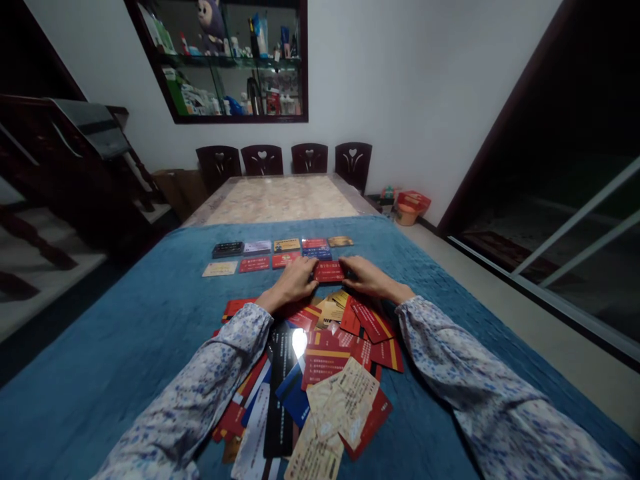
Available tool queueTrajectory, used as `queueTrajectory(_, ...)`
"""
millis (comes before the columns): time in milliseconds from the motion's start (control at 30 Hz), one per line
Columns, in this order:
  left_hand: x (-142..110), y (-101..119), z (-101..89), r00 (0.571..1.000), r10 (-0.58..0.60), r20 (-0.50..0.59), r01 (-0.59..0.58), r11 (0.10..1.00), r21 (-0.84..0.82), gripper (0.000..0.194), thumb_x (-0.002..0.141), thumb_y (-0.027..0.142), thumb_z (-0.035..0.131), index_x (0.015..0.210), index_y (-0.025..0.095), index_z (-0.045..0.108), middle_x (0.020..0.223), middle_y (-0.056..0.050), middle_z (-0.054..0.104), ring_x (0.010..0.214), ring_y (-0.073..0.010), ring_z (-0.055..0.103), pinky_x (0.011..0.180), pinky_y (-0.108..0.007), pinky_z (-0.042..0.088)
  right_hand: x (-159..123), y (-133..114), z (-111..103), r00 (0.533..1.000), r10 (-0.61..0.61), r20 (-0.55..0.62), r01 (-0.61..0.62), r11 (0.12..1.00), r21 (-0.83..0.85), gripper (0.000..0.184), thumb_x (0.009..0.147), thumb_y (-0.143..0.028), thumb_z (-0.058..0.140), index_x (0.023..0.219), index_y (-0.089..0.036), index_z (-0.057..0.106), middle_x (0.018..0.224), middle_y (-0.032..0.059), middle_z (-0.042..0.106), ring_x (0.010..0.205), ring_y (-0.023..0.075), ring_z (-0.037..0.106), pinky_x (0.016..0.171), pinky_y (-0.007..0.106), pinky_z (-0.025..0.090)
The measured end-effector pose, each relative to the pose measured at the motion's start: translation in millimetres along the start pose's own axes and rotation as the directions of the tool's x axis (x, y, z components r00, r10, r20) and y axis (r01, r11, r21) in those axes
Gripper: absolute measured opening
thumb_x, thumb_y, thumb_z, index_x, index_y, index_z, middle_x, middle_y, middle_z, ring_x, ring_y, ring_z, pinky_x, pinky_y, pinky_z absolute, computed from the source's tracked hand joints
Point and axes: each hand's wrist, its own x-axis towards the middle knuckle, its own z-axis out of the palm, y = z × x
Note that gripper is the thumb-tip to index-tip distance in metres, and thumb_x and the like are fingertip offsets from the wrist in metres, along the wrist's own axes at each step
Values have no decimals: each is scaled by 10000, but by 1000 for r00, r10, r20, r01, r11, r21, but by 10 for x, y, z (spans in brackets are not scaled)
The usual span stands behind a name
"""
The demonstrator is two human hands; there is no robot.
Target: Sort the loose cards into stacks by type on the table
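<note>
Between my two hands is a red card (329,271), possibly a small stack, near the right end of the laid-out cards. My left hand (297,279) grips its left edge with the fingers curled; my right hand (367,276) pinches the right edge. Just beyond lie sorted cards: a black stack (228,250), a pale lilac stack (257,248), a yellow stack (287,245), a blue stack (317,254) and a gold card (341,241). A cream card (220,269) and a red card (254,265) lie nearer. Under my forearms spreads a loose, overlapping heap of cards (326,360).
A blue cloth (150,313) covers the near part of the long table (280,199). Several dark chairs (262,160) stand at its far end. On the floor at the right is an orange bucket (407,213). Wall shelves (235,61) hold bottles and a plush toy.
</note>
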Motion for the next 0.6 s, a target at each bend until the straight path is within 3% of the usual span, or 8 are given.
queueTrajectory(233, 104, -76, -143, 998, 6, 59, -8, 999, 31, 315, 891, 293, 649, 1183, 175, 641, 1301, -146, 577, 1248, -320, 532, 1054, -468, 470, 131, 69, -175, 997, -52, 57, 50, 998, 37, 296, 870, -248, 683, 1148, -147, 667, 1058, 119, 722, 970, 251, 632, 847, 341, 470)
queueTrajectory(533, 335, -220, -340, 993, -33, 116, 18, 991, 133, 301, 870, 254, 641, 1160, 179, 665, 1304, -149, 582, 1263, -333, 527, 1050, -480, 449, 550, 139, -313, 975, -205, 86, 203, 979, 36, 184, 805, -178, 706, 984, -143, 686, 1048, 115, 704, 945, 227, 616, 838, 322, 465)
queueTrajectory(600, 395, -249, -381, 992, -50, 118, 31, 987, 155, 312, 869, 265, 639, 1168, 177, 664, 1310, -154, 583, 1268, -342, 522, 1039, -497, 452, 631, 114, -370, 978, -184, 93, 184, 983, 11, 199, 806, -173, 701, 1002, -137, 698, 1036, 114, 708, 944, 227, 619, 844, 317, 456)
